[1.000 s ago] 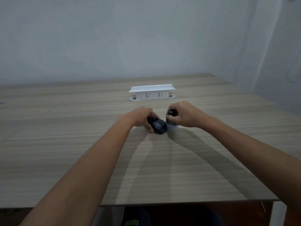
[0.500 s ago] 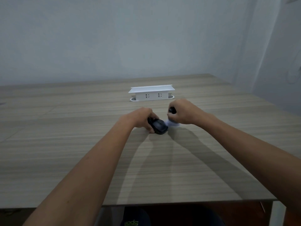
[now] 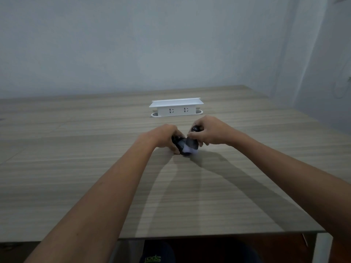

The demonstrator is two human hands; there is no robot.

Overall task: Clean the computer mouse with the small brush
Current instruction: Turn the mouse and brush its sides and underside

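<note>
A black computer mouse (image 3: 180, 144) lies on the wooden table (image 3: 95, 168), a little past its middle. My left hand (image 3: 163, 136) grips the mouse from its left side and holds it down. My right hand (image 3: 207, 132) is closed around a small brush (image 3: 190, 148) with a black handle end sticking up behind the fingers. The pale bristles are blurred and lie across the top right of the mouse. Much of the mouse is hidden by my fingers and the bristles.
A white socket box (image 3: 175, 108) stands on the table behind my hands, near the far edge. A pale wall rises behind the table. The table's front edge runs close to my body, with a white leg (image 3: 321, 247) at the right.
My right hand has swept the brush leftward and down onto the mouse; the bristles now cover its top right. My left hand has stayed on the mouse.
</note>
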